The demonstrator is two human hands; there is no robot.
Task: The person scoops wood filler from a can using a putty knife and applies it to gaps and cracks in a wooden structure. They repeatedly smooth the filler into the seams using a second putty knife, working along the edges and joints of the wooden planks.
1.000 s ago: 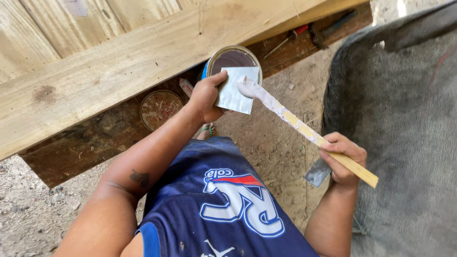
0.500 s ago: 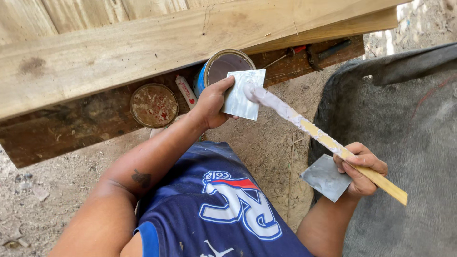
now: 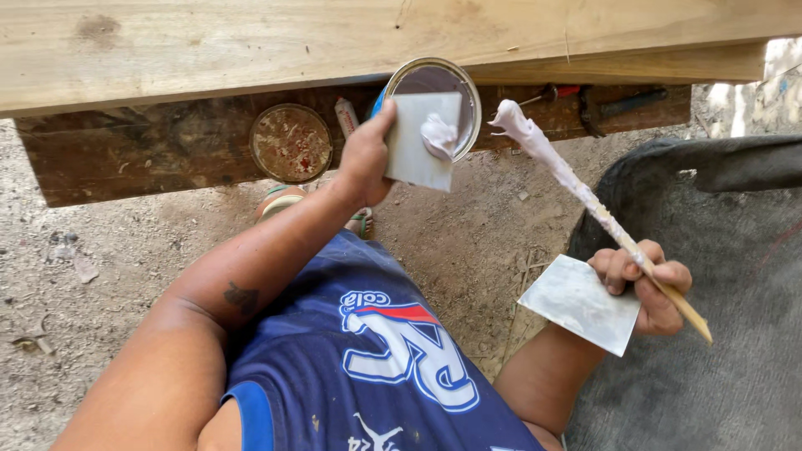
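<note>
Left hand (image 3: 365, 161) gripping small square metal scraper (image 3: 422, 138) by its edge, dab of pale putty (image 3: 439, 136) on its face, held just in front of open putty can (image 3: 434, 96) sitting on dark lower board (image 3: 167, 154) under pale wood plank (image 3: 251, 42). Right hand (image 3: 643, 284) clenched around wooden stir stick (image 3: 601, 213), putty-coated tip up near can rim, plus second flat metal scraper (image 3: 582, 302) pinched beneath. Round rusty lid (image 3: 291, 143) left of can, well apart from hands.

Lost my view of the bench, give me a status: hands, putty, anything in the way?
Left hand holds grey square card with putty dab over open can. Right hand grips putty-coated wooden stick plus second grey card. Nothing between them.
</note>
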